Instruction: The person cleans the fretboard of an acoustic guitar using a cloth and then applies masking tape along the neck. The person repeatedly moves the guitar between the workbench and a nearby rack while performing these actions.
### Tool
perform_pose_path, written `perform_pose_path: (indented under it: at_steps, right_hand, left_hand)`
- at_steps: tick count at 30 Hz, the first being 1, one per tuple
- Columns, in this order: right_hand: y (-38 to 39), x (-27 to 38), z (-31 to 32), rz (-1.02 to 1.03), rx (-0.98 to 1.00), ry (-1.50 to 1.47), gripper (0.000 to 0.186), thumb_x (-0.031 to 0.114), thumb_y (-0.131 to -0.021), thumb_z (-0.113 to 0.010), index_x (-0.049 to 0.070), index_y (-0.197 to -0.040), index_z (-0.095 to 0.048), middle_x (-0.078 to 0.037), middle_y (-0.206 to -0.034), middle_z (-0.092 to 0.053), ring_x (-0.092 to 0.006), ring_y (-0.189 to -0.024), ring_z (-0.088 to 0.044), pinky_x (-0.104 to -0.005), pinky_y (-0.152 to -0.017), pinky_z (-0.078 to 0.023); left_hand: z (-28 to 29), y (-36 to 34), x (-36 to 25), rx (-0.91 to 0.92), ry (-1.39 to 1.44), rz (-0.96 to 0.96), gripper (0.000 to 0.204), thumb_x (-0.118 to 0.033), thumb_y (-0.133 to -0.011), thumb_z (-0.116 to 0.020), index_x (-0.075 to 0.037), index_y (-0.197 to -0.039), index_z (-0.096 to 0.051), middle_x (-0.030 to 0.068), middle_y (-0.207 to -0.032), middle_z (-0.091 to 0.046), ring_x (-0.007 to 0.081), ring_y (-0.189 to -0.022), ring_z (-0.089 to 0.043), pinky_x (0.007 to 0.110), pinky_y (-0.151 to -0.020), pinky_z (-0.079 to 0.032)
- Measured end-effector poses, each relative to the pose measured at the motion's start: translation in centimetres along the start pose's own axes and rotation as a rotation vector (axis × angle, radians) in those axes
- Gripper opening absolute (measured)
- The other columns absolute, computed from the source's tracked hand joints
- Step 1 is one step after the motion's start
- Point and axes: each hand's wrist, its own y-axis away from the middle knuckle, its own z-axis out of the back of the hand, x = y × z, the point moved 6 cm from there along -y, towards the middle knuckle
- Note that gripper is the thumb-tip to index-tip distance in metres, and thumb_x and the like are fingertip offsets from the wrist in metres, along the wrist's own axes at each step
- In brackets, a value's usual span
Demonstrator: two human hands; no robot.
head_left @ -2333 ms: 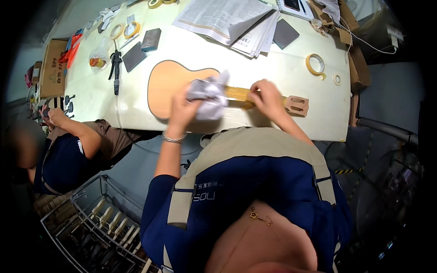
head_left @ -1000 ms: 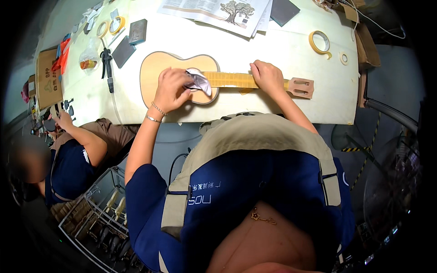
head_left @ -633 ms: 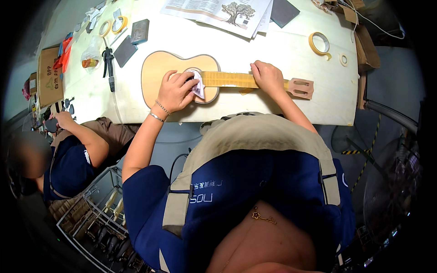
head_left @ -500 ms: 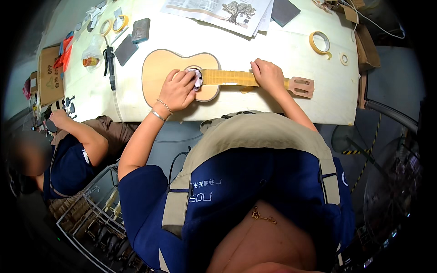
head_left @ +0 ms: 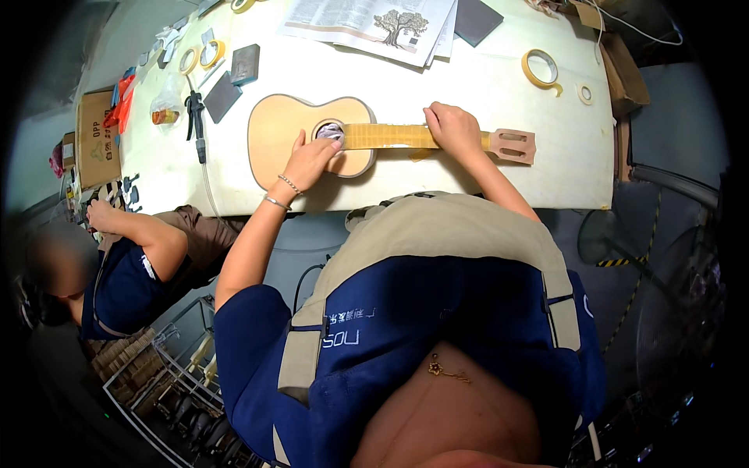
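An unstrung ukulele with a pale wooden body (head_left: pixel 273 140) lies across the table, its headstock (head_left: pixel 512 147) pointing right. Yellow tape covers the fingerboard (head_left: pixel 390 136). A crumpled white-and-purple wad (head_left: pixel 330 131), paper or cloth, sits inside the round sound hole. My left hand (head_left: pixel 310 162) rests on the body, its fingers stretched out with the tips at the hole's lower edge and the thumb raised apart. Around the neck near the headstock, my right hand (head_left: pixel 456 131) is closed, fingers partly hidden beneath it.
Behind the ukulele lie newspapers (head_left: pixel 351 27) and a dark flat pad (head_left: pixel 477 21). Tape rolls (head_left: pixel 540 69) sit at right. An air blow gun (head_left: pixel 195 117), sanding blocks (head_left: pixel 245 64) and a plastic bag (head_left: pixel 165 101) are at left. Another person (head_left: pixel 133 273) sits at my left, near a wire rack (head_left: pixel 156 374).
The wad has gone from under my left fingers down into the sound hole. My left hand has drawn back slightly toward me and its fingers have straightened. My right hand stays on the neck.
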Motion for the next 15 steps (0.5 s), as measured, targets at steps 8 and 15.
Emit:
perform_pose_path:
  at_steps: [8,15]
  right_hand:
    - [-0.2,0.4,0.1,0.010,0.034,0.026,0.022,0.023,-0.086,-0.055,0.005,-0.075,-0.062,-0.011,-0.071,-0.063,-0.0294,-0.064,-0.060,-0.0385,-0.058,-0.049]
    - [4.9,2.4,3.0,-0.105,0.031,-0.737,0.023,0.021,-0.088,-0.056,0.000,-0.082,-0.064,-0.008,-0.073,-0.063,-0.0182,-0.069,-0.060,-0.0293,-0.062,-0.047]
  left_hand:
    - [-1.9,-1.2,-1.0,0.042,-0.146,0.273,0.049,-0.042,-0.095,-0.034,-0.004,-0.095,-0.065,0.0093,-0.099,-0.063,0.0249,-0.093,-0.057,0.055,-0.101,-0.014]
    - [6.3,5.0,8.6,-0.817,0.418,0.166,0.027,-0.019,-0.089,-0.057,0.001,-0.107,-0.062,0.0104,-0.102,-0.060,0.0154,-0.091,-0.059,0.027,-0.080,-0.048]
